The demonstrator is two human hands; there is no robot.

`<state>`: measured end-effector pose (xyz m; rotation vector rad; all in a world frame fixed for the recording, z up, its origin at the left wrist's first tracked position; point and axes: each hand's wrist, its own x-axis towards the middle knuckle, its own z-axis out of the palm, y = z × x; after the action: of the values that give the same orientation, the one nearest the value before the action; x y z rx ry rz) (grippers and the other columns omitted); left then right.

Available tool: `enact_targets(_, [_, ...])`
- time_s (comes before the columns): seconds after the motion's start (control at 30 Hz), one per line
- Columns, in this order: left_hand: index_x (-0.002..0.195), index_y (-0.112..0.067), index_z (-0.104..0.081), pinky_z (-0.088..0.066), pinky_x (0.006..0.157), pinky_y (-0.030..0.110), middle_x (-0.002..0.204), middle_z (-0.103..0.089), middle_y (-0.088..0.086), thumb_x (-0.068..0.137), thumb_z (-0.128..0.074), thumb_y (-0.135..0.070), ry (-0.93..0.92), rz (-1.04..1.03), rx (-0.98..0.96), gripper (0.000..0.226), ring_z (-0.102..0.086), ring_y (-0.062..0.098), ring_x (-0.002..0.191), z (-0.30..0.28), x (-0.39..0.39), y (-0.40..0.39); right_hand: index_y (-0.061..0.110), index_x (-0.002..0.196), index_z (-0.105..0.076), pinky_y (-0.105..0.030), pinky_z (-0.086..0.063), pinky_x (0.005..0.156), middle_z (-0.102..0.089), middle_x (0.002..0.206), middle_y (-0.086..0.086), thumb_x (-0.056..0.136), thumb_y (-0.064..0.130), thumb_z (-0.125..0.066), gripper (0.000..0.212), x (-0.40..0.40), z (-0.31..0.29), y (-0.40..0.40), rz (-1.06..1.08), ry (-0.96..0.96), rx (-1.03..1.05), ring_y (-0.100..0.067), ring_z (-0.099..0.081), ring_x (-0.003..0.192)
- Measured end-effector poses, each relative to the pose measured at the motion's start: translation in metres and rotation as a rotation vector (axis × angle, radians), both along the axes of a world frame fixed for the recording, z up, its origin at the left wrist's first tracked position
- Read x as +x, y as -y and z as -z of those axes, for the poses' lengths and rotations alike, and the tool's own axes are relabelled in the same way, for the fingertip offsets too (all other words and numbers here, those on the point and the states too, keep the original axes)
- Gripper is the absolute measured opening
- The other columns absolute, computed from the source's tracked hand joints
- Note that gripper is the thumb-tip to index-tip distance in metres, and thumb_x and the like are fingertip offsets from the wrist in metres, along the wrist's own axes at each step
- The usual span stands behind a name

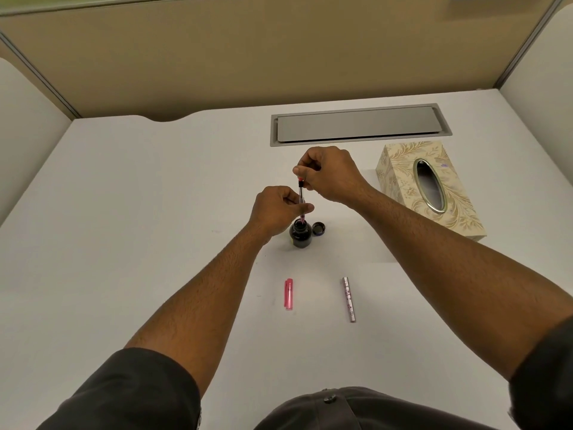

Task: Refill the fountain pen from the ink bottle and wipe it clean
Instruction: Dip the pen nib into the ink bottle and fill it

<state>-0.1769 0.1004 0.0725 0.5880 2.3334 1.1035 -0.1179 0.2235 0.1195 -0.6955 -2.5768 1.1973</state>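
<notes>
On the left of the white desk nothing lies but bare surface. Nearer the middle, our left hand pinches the lower part of the pen, fingers closed on it, holding it upright with its tip dipped into the open ink bottle. Below, toward us, the pink cap lies on the desk. Just right of the bottle sits its lid, off and touching or nearly touching the glass. Our right hand grips the top end of the pen, fingertips together on the red knob there, which we judge to be the filling screw. Further down lies the silver barrel, apart from the rest. At the far right stands the tissue box; no tissue is drawn.

So the pen is taken apart, the bottle opened, and filling appears under way. Wiping, reassembly and closing the bottle remain.
</notes>
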Motion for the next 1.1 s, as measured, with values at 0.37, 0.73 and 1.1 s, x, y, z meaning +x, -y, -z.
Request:
enact_targets(0.37, [0.077,-0.014,-0.063,-0.046,0.062,0.023,0.070,-0.063,-0.004,0.070,-0.083,-0.035,-0.001,0.002,-0.005,0.030,-0.055,0.007,0.061,0.007,0.000,0.000,0.012,0.099,-0.068,-0.023,-0.055,0.075,-0.073,0.092,-0.003,0.095,0.022,-0.060,0.013,0.002,0.006,0.000,-0.039,0.013,-0.013,-0.014,-0.070,0.082])
enact_targets(0.73, [0.097,-0.014,-0.072,-0.046,0.070,0.021,0.092,-0.072,-0.002,0.075,-0.079,-0.034,0.032,0.038,0.006,0.030,-0.065,0.013,0.085,0.017,-0.002,0.006,0.014,0.097,-0.068,-0.027,-0.057,0.076,-0.072,0.088,-0.001,0.094,0.021,-0.061,0.010,0.005,0.014,0.003,-0.042,0.020,-0.014,-0.012,-0.069,0.079])
enact_targets(1.1, [0.098,-0.017,-0.075,-0.041,0.065,0.017,0.098,-0.072,-0.002,0.079,-0.077,-0.028,0.054,0.031,0.004,0.022,-0.059,0.006,0.080,0.022,0.000,0.009,0.015,0.095,-0.069,-0.032,-0.059,0.075,-0.073,0.088,-0.003,0.092,0.023,-0.064,0.011,0.009,0.019,0.005,-0.079,0.051,0.000,-0.015,-0.070,0.082])
